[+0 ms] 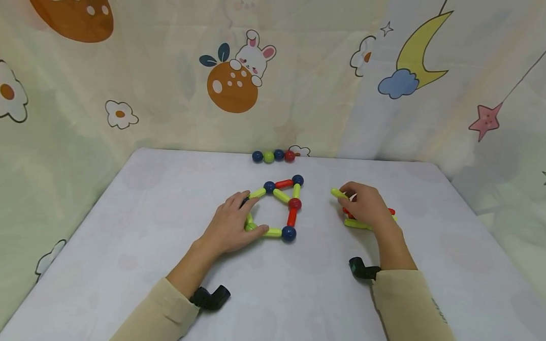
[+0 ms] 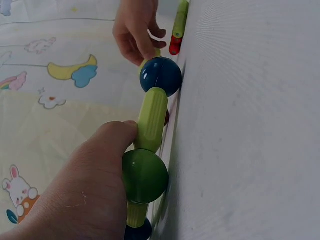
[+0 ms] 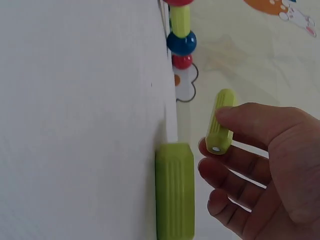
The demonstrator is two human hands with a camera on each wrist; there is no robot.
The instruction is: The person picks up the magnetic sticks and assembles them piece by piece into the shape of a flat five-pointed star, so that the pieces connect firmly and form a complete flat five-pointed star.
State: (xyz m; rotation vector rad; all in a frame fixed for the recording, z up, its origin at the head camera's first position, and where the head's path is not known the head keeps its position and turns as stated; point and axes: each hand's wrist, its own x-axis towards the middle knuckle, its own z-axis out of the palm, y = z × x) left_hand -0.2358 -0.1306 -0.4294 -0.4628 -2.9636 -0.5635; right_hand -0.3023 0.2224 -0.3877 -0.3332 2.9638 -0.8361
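Note:
On the tabletop lies a frame of magnetic rods and balls, with a red ball [image 1: 294, 204] and dark blue balls [image 1: 289, 234] at its joints. My left hand [image 1: 231, 224] holds the frame's left side. Its thumb lies against a yellow-green rod [image 2: 152, 117] beside a green ball [image 2: 145, 176], and the fingers partly cover a blue ball at the left corner. To the right, my right hand [image 1: 367, 202] pinches a loose yellow-green magnetic rod [image 3: 220, 120] between thumb and index finger, the other fingers loosely curled. That hand is above a small pile of rods [image 1: 357, 224].
A row of several balls [image 1: 268, 157], blue, green and red, stands at the table's back edge. Red and yellow-green rods [image 3: 175, 192] lie under and beside the right hand. A patterned cloth [image 1: 167, 84] hangs behind the table [image 1: 159, 267].

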